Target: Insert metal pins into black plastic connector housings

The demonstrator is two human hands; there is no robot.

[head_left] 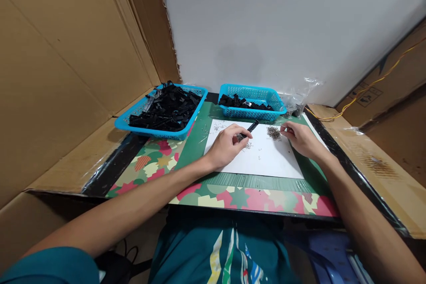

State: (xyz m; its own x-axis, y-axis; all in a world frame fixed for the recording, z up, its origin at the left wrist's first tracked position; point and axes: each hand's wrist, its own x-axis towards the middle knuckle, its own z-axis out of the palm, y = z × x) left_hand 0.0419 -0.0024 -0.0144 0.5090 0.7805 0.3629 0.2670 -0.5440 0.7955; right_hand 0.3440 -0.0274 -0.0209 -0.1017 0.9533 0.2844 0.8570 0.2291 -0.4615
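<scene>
My left hand (229, 144) is closed around a slim black plastic piece (253, 126), whose far end sticks out up and to the right. It is above a white sheet of paper (279, 165). Right of it, my right hand (301, 139) has thumb and fingertips pinched together beside a pile of small metal parts (274, 132). Whatever sits between those fingertips is too small to make out. A looser cluster of tiny metal bits (247, 145) lies under the left fingers, and more thin bits (218, 128) are scattered at the sheet's upper left.
A large blue basket (181, 135) heaped with black plastic pieces stands at the back left. Behind the sheet is a smaller blue basket (281, 105) with similar pieces. Next to it sits a clear plastic bag (297, 100). Cardboard walls (66, 44) flank the table, and a yellow wire (376, 80) hangs right.
</scene>
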